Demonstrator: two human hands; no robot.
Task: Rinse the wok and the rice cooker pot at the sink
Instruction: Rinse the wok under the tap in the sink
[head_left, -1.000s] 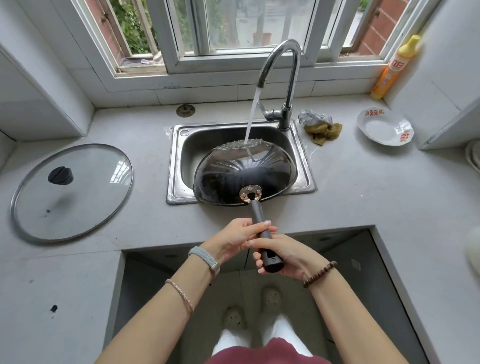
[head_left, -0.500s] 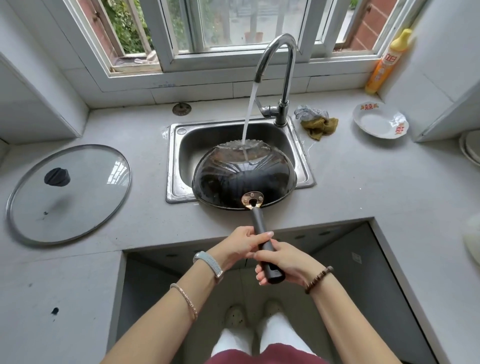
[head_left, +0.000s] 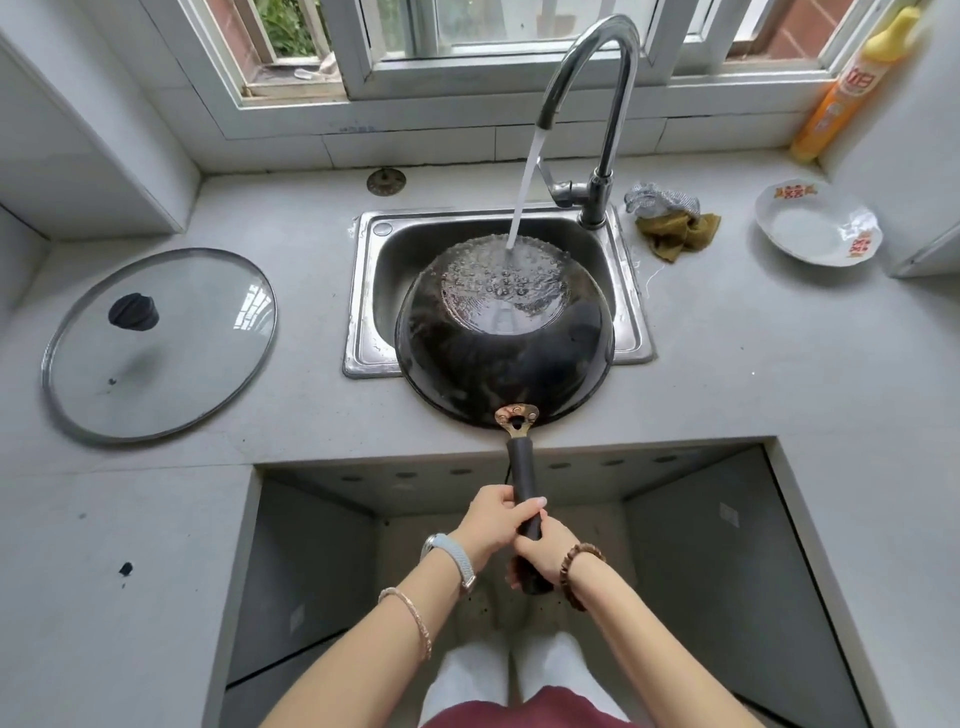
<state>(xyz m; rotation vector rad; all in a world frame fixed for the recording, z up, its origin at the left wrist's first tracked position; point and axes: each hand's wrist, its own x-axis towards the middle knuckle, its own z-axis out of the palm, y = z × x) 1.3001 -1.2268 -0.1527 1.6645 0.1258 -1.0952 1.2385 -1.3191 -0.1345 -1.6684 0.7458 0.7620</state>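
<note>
Rinsing underway: left hand, right hand gripping handle of round black metal wok under twelve-o'clock curved chrome tap; rice cooker pot unseen, pending.

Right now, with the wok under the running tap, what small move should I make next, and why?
Probably ease the wok slightly away from you. Your left hand and right hand both grip the handle, the wok lies bottom-up over the sink, and the stream from the faucet strikes only the far part of its base; the wall near the handle gets no direct water.
</note>
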